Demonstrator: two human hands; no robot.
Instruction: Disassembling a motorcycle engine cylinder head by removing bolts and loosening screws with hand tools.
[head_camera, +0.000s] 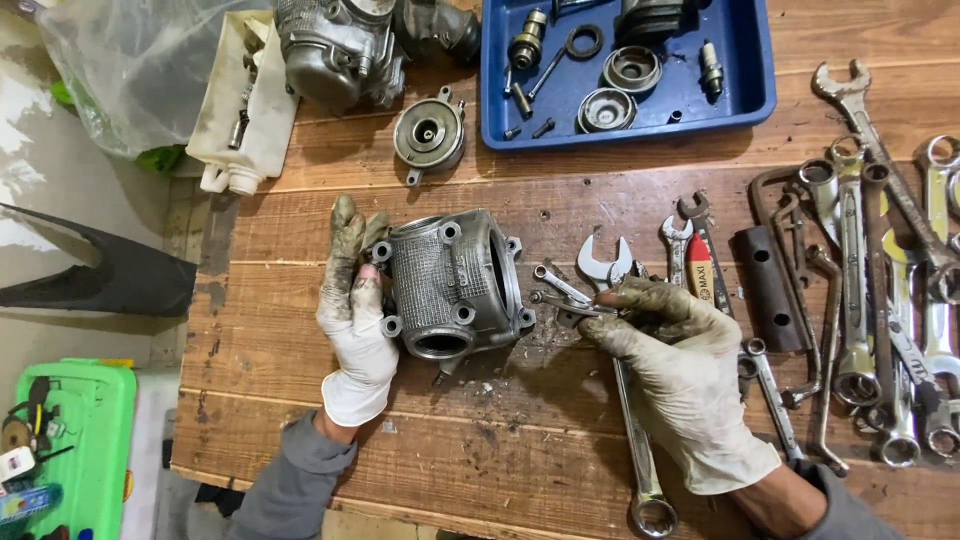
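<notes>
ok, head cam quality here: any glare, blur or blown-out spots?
Head view: sharp in the middle, so the finned engine cylinder and both gloved hands, left hand and right hand, read clearly. Bright glints on the wrenches at right; the plastic bag top left is washed out. Soft shadows only; edges bend slightly.

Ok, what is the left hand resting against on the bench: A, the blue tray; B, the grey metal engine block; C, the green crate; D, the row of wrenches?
B: the gloved left hand lies flat against the side of the grey metal engine block on the wooden bench.
</notes>
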